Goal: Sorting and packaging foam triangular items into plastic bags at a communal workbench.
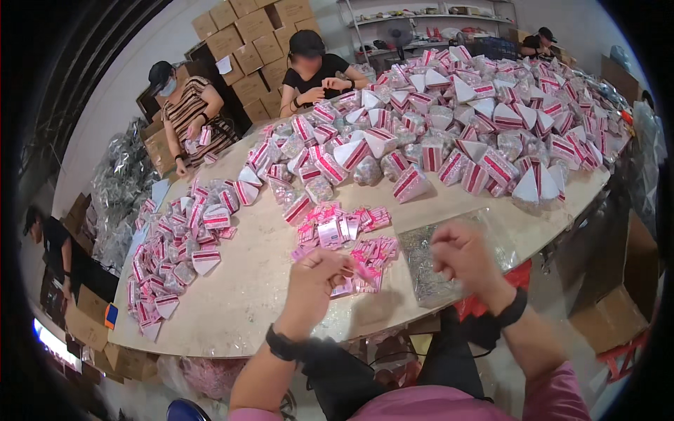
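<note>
My left hand (pixel 317 282) is closed, and its fingertips pinch a small pink card (pixel 364 272) above a pile of similar cards. Those pink and white printed cards (pixel 354 223) lie in loose heaps on the table just beyond my left hand. Over a flat clear plastic bag (pixel 427 279) hovers my right hand (pixel 463 258), its fingers curled together and slightly blurred. Whatever those fingers may hold is too small to make out. Many tiny metallic pieces fill the bag, too fine to name for certain.
A large heap of clear packets with pink-and-white headers (pixel 456 119) covers the table's far side; a smaller heap (pixel 175 245) sits left. Across the pale table (pixel 260 302) several people work. Stacked cartons (pixel 253 49) stand behind; an open cardboard box (pixel 607 295) is at right.
</note>
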`<state>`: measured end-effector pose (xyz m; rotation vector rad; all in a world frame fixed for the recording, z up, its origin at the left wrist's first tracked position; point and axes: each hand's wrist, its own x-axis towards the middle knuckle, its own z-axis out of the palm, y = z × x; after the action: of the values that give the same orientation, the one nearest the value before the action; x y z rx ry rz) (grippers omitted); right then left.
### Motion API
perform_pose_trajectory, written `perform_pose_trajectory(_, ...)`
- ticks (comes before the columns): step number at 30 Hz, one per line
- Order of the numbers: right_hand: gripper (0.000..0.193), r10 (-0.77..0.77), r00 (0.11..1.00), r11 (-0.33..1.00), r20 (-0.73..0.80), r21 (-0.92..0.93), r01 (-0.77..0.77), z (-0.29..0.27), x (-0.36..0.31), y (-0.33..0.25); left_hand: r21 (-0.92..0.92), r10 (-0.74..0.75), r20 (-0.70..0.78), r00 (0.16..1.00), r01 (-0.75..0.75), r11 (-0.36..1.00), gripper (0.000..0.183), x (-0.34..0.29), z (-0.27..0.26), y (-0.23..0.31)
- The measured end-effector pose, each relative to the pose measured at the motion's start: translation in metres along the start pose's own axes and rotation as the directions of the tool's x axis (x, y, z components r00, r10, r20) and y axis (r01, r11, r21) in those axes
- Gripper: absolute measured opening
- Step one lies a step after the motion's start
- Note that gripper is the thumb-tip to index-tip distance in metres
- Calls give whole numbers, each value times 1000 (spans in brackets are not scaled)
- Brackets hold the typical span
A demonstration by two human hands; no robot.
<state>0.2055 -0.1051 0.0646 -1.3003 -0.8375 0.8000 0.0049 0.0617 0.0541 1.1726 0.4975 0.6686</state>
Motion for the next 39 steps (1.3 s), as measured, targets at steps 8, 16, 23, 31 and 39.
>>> perform_pose_trajectory(8,6,-137,990,974,19,184,131,47,-15,13,133,50,80,996,-60,989,11,-19,40,-12)
perform_pose_trajectory(16,10,-412,895,909,-170,-146,391,56,-11,39,280,193,179,965,-238,930,5,-23,48,-23)
perform_pose_trajectory(23,7,-140,989,877,-52,457,148,63,-9,60,586,271,311,911,-408,700,8,-27,41,-26)
perform_pose_trajectory(31,7,-74,983,862,-171,485,149,58,-8,62,508,76,213,974,-176,843,6,-36,55,-13)
perform_pose_trajectory(39,10,-122,949,967,-292,179,179,64,-7,61,445,150,101,984,-179,878,11,-32,53,-22)
